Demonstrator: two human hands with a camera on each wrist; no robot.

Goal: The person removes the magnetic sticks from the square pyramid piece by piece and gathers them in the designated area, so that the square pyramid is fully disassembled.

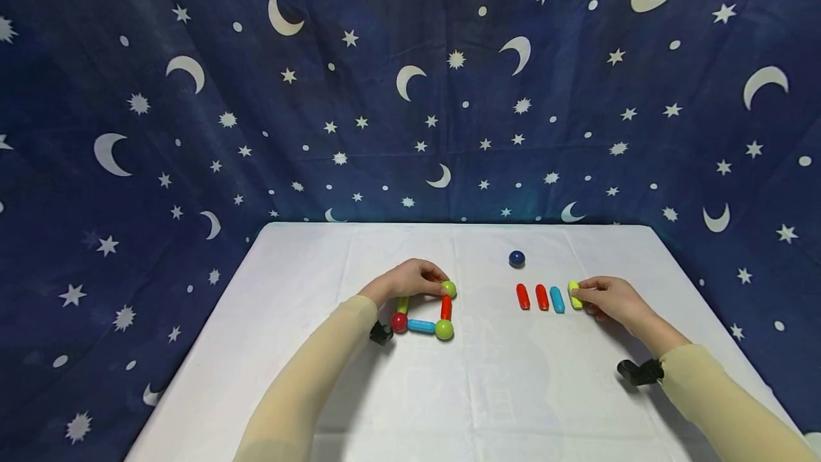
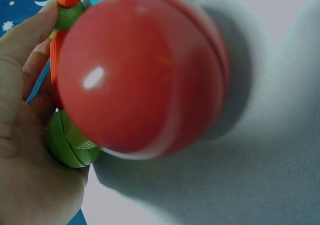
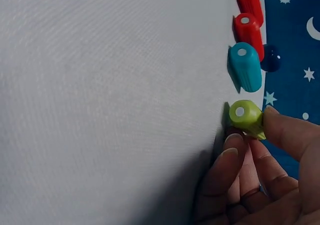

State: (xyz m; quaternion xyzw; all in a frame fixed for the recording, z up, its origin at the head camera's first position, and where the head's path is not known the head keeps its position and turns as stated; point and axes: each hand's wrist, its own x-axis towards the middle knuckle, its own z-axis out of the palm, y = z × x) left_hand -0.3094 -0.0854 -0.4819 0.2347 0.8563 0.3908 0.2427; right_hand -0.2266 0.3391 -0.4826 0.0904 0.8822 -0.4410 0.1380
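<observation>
A ball-and-rod frame lies on the table. Its red ball (image 1: pixel 399 323), blue rod (image 1: pixel 421 326), near green ball (image 1: pixel 444 329) and red rod (image 1: pixel 446 308) run round to a far green ball (image 1: pixel 450 289). My left hand (image 1: pixel 413 279) pinches that far ball, its thumb on it in the left wrist view. It hides the frame's far side in the head view; another green ball (image 2: pixel 72 140) shows by the palm. At right, my right hand (image 1: pixel 612 299) pinches a loose yellow-green rod (image 3: pixel 246 116) between thumb and fingers, its white-dotted end facing the wrist camera.
Left of the right hand, a loose blue rod (image 1: pixel 557 300) and two red rods, one nearer (image 1: pixel 541 298) and one farther (image 1: pixel 522 296), lie in a row. A dark blue ball (image 1: pixel 517 259) sits behind them. A starry curtain (image 1: pixel 410 91) hangs beyond the white table (image 1: pixel 513 391).
</observation>
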